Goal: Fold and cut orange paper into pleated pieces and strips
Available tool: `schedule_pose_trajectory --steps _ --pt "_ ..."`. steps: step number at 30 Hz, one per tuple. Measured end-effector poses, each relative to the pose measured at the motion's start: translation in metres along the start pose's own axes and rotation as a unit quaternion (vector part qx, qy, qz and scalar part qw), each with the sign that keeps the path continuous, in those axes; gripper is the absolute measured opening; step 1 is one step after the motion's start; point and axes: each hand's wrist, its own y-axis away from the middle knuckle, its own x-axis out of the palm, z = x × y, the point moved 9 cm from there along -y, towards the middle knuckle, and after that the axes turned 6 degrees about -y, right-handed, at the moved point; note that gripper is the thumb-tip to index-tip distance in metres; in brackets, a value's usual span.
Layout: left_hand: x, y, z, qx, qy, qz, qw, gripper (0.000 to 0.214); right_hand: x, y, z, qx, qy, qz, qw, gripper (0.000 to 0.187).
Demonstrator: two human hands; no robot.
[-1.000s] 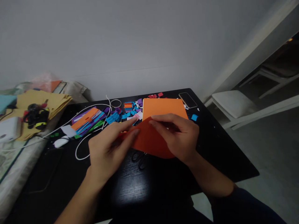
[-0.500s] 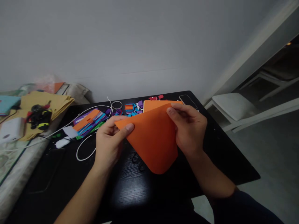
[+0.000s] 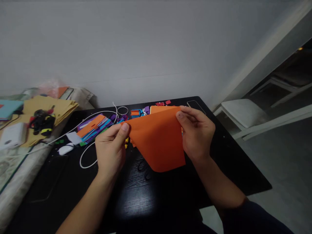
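An orange sheet of paper (image 3: 158, 139) hangs above the black table, its lower edge curving. My left hand (image 3: 110, 146) pinches its upper left corner between thumb and fingers. At the upper right corner, my right hand (image 3: 198, 131) pinches it the same way. Partly hidden behind the sheet lies an orange and yellow stack of paper (image 3: 156, 110). Scissors (image 3: 143, 169) with dark handles seem to lie under the sheet, mostly hidden. Small yellow pieces (image 3: 126, 142) show just right of my left hand.
On the black table (image 3: 234, 162) are a pile of coloured paper pieces (image 3: 94, 126), a looped white cable (image 3: 84, 167), a roll of tape (image 3: 122, 110), small red pieces (image 3: 168, 102) and a phone (image 3: 196, 106). Brown envelopes (image 3: 36, 107) lie left. A white chair (image 3: 240, 112) stands right.
My left hand has shifted left and slightly up, drawing the top edge straighter. The sheet's lower edge has risen. My right hand has barely moved.
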Motion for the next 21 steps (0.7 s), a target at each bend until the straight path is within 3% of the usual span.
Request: schedule_pose_trajectory --steps 8,12,16,21 --pt "-0.003 0.001 -0.005 0.024 0.058 -0.040 0.997 0.018 0.005 0.004 -0.004 0.005 0.004 0.013 1.000 0.023" --pt "0.001 0.002 -0.011 0.044 0.055 -0.031 0.997 0.023 0.003 0.003 -0.006 0.012 -0.006 0.004 1.000 0.022" --pt "0.003 0.006 -0.014 0.072 0.008 -0.016 0.997 0.030 -0.001 0.000 -0.007 0.023 -0.006 -0.003 1.000 0.023" --pt "-0.006 0.009 -0.007 0.060 -0.096 -0.053 0.992 0.019 -0.001 0.000 -0.008 0.029 0.000 0.001 1.000 0.024"
